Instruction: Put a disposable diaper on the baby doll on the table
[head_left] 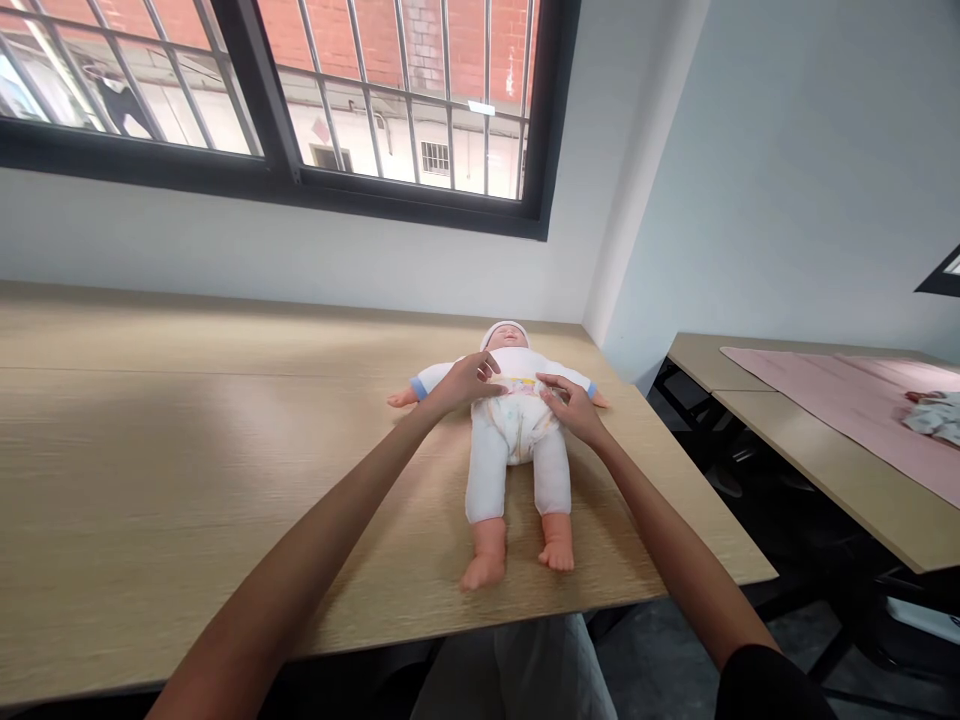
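A baby doll [553, 475] lies on its back on the wooden table, its head toward the window wall and its feet toward me. It wears a white cap, a white top with blue cuffs and a printed diaper [519, 425] around its hips. My left hand [471, 382] is at the left side of the diaper's waist, fingers apart and curved over the doll's belly. At the right side of the waist, my right hand [574, 405] rests with its fingers spread near the diaper's edge. Neither hand shows anything gripped in it.
The doll's table [187, 480] runs along the wall under a barred window [405, 100]. To the right, past a gap, stands a second table [817, 450] with a pink cloth [832, 395] and a patterned bundle [937, 415] on it.
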